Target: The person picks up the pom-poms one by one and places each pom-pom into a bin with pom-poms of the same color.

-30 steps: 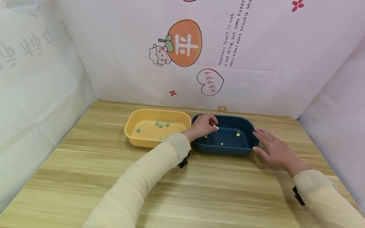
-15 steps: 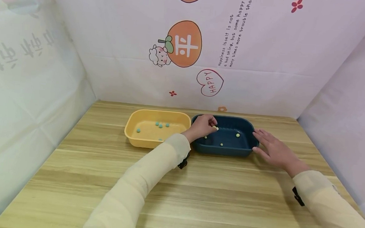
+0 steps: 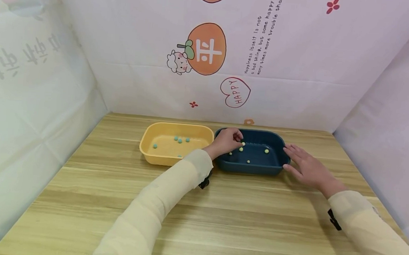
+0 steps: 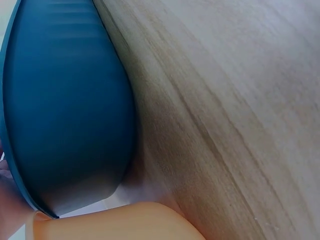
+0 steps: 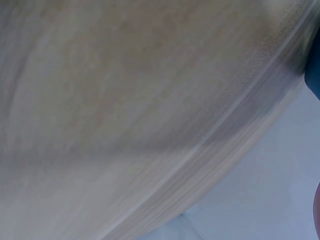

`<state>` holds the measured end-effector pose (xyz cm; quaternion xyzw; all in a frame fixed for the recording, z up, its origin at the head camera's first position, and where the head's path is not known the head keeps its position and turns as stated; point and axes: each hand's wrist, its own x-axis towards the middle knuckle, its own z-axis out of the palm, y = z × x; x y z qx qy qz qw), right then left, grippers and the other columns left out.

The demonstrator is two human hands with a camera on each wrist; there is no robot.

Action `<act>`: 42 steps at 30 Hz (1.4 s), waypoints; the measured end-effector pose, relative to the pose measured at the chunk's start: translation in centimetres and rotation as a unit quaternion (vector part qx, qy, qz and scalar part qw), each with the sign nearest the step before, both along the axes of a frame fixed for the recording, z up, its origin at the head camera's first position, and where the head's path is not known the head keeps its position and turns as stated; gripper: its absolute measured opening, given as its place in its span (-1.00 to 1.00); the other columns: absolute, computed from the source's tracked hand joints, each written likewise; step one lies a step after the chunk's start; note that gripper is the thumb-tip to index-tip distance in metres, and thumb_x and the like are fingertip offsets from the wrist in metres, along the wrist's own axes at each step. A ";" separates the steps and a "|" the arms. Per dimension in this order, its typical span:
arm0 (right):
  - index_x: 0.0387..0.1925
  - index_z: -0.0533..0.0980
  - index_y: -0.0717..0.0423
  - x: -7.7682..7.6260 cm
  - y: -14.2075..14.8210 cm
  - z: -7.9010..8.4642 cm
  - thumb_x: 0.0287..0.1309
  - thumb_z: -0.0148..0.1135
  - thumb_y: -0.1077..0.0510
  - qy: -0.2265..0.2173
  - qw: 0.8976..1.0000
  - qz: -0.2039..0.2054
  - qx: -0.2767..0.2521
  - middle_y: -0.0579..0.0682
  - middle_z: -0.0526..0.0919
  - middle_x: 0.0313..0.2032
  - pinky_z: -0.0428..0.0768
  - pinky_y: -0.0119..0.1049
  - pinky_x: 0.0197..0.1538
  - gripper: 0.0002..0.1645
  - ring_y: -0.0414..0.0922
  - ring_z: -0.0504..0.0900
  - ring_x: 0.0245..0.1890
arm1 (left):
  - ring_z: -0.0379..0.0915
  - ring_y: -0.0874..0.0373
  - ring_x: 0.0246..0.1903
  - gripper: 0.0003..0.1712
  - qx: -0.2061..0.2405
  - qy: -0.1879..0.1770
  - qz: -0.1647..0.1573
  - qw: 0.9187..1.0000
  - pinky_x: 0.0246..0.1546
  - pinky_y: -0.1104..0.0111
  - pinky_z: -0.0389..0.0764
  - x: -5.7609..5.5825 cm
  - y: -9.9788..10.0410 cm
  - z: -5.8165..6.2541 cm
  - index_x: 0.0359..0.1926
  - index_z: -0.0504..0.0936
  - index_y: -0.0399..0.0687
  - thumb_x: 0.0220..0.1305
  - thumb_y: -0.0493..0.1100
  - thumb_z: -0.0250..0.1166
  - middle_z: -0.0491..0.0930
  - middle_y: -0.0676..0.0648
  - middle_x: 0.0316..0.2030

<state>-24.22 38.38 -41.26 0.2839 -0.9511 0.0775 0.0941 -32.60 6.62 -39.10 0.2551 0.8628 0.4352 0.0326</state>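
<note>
In the head view my left hand (image 3: 228, 140) reaches over the left rim of a dark blue basin (image 3: 255, 169), fingers loosely bent. Just below its fingertips lies a small yellow ball (image 3: 241, 149), and another yellow ball (image 3: 243, 144) sits right at the fingertips. Farther right on the basin floor is a third yellow ball (image 3: 266, 151), with smaller ones toward the front. My right hand (image 3: 307, 167) lies against the basin's right end, fingers straight. The left wrist view shows the basin's outer wall (image 4: 65, 100); the left hand is mostly hidden behind it.
A yellow basin (image 3: 162, 160) with several small teal balls (image 3: 179, 140) stands directly left of the blue one. Both are at the back of a wooden table (image 3: 240, 226). Behind them hangs a printed white cloth (image 3: 282, 97), with more cloth on both sides.
A yellow ball that was between my left fingertips now lies lower, on the blue basin's floor. The left fingers have drawn slightly away from it. My right hand has stayed put.
</note>
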 end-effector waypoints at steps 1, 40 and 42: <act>0.41 0.16 0.35 0.0 0.0 0.0 0.41 0.05 -0.08 0.001 1.000 0.000 0.000 0.35 0.16 0.39 -0.04 -0.03 0.45 -0.22 0.23 0.04 0.42 | 0.45 0.16 -0.31 -0.78 0.000 0.000 0.000 1.000 -0.28 0.43 0.53 0.0 0.0 0.0 -0.08 0.60 -0.25 0.27 -0.28 0.32 0.54 0.02 -0.30; 0.40 0.21 0.31 0.1 -1.1 3.0 0.35 0.14 -0.05 0.022 0.999 -0.016 -0.037 0.32 0.19 0.38 0.15 0.20 0.33 -0.23 0.26 0.08 0.40 | 0.46 0.16 -0.30 -0.80 0.018 0.013 -0.069 0.997 -0.25 0.49 0.55 2.8 -3.7 2.5 -0.15 0.59 -0.18 0.23 -0.25 0.37 0.55 0.00 -0.29; 0.42 0.19 0.29 0.3 -1.5 3.5 0.36 0.13 -0.06 0.017 0.999 -0.019 -0.039 0.31 0.17 0.39 0.15 0.21 0.33 -0.23 0.25 0.07 0.40 | 0.45 0.15 -0.29 -0.81 0.017 0.014 -0.072 0.997 -0.23 0.49 0.55 3.0 -4.4 2.7 -0.16 0.58 -0.14 0.24 -0.24 0.37 0.55 0.00 -0.28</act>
